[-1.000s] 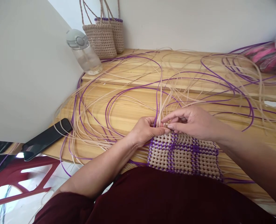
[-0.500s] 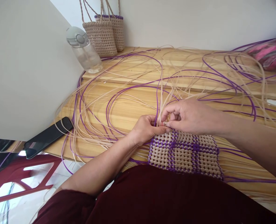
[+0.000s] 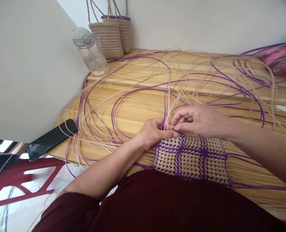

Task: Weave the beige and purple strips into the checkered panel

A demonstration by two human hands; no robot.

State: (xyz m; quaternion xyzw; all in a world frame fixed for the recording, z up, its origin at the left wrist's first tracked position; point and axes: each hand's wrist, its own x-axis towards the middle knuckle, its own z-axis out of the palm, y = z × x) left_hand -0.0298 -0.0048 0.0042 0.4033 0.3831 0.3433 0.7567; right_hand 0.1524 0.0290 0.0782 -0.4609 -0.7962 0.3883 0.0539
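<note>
A woven panel [image 3: 191, 158] in beige and purple lies at the table's front edge, close to my body. My left hand [image 3: 155, 132] grips its upper left corner, the thumb on top of the weave and the fingers behind the upright strands. Just right of it, my right hand [image 3: 193, 119] pinches a beige strand at the panel's upper edge, thumb against index finger. Beige strands [image 3: 168, 106] and a purple strand [image 3: 165, 106] rise between the hands and loop over the table.
On the wooden table [image 3: 138, 112] lie many loose strands. A black phone [image 3: 52, 140] is at the left edge, a clear bottle [image 3: 92, 58] and woven bags [image 3: 108, 38] at the back left, a pink bundle [image 3: 279, 59] at the back right. A red stool [image 3: 19, 183] stands below left.
The view has shifted slightly, so most things appear a little further right. My right hand has moved slightly at the panel's edge; my left hand keeps its grip.
</note>
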